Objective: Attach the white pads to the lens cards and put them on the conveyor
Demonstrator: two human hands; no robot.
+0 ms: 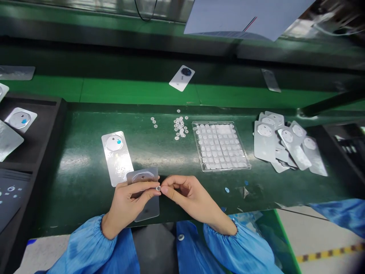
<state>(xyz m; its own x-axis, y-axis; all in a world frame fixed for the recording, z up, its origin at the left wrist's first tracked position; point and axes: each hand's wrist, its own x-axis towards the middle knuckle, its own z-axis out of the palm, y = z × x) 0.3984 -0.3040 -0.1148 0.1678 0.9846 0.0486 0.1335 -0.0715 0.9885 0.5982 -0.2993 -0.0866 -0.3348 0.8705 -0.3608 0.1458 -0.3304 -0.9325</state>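
My left hand pinches a small round whitish disc between thumb and index finger. From the right, my right hand meets it, its thumb and index fingertip pressed together at the disc's edge; whatever they grip is too small to make out. Behind and under my left hand lies a grey panel, shaped like a phone back cover with a round camera area, partly hidden by the fingers. A shiny silver panel with a blue mark in its circle rests just beyond it on the green bench.
Loose small discs lie mid-bench, beside a clear tray filled with rows of white discs. Several silver panels are heaped at right. Black racks with panels stand left. One panel sits on the back ledge.
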